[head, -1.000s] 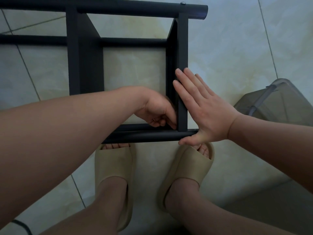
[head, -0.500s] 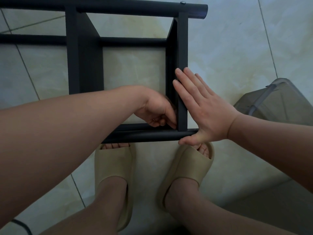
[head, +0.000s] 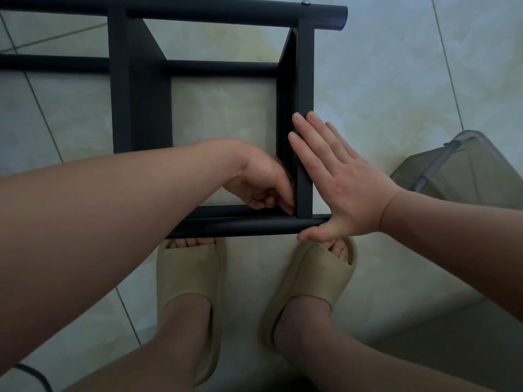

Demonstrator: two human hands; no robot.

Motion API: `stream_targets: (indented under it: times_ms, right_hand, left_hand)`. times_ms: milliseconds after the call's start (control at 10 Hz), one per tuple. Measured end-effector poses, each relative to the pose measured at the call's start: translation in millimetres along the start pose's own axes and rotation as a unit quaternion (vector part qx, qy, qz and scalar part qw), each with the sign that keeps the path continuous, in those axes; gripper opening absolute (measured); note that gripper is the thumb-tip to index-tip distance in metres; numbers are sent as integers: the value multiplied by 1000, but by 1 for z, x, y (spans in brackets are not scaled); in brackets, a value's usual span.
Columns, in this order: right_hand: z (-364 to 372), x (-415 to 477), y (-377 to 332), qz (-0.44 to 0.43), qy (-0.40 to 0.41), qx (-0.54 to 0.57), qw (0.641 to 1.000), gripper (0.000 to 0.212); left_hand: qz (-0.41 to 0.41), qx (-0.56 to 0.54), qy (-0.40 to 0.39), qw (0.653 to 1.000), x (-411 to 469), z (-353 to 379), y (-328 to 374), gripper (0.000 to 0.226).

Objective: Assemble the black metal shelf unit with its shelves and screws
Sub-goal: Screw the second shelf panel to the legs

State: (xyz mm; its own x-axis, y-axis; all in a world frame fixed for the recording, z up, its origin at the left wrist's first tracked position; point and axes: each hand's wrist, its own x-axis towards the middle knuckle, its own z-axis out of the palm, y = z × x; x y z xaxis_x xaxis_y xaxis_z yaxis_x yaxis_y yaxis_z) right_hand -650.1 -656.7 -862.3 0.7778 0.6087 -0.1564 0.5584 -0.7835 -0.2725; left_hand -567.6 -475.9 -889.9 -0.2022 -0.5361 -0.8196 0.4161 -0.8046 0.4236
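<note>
The black metal shelf unit [head: 226,12] lies on its side on the tiled floor, two shelf panels standing between its tubes. A screw head [head: 305,2] shows on the far tube. My left hand [head: 260,182] reaches inside the frame, at the inner corner where the end shelf [head: 304,80] meets the near tube [head: 240,224]. Its curled fingers pinch a small piece with a metal glint, mostly hidden. My right hand [head: 339,182] lies flat with straight fingers against the outer face of the end shelf, thumb along the near tube.
A translucent grey plastic bin [head: 467,165] stands on the floor to the right of the frame. My feet in beige slippers [head: 189,278] are just below the near tube. A black cable [head: 36,374] lies at the bottom left.
The fingers of my left hand have shifted slightly at the corner. My right hand and the frame have stayed still.
</note>
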Motion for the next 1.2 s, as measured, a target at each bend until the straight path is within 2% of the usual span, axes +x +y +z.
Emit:
stream_targets:
  times_ms: [200,500,700,1000,1200]
  right_hand:
    - [0,0,0,2,1,1,1000,130]
    - [0,0,0,1,4,1,1000,130]
    - [1,0,-1,0,7,0,1000,130]
    - [0,0,-1,1,2,-1,1000,130]
    - [0,0,-1,1,2,0,1000,129]
  left_hand:
    - [-4,-3,-1,1000,-1,0,1,7]
    - [2,-27,8,1000,0,0,1,18]
    - [-3,-20,2,1000,-1,2,1,10]
    - [10,-22,10,1000,-1,0,0,17]
    - [-6,-41,-18,999,-1,1,-2,12]
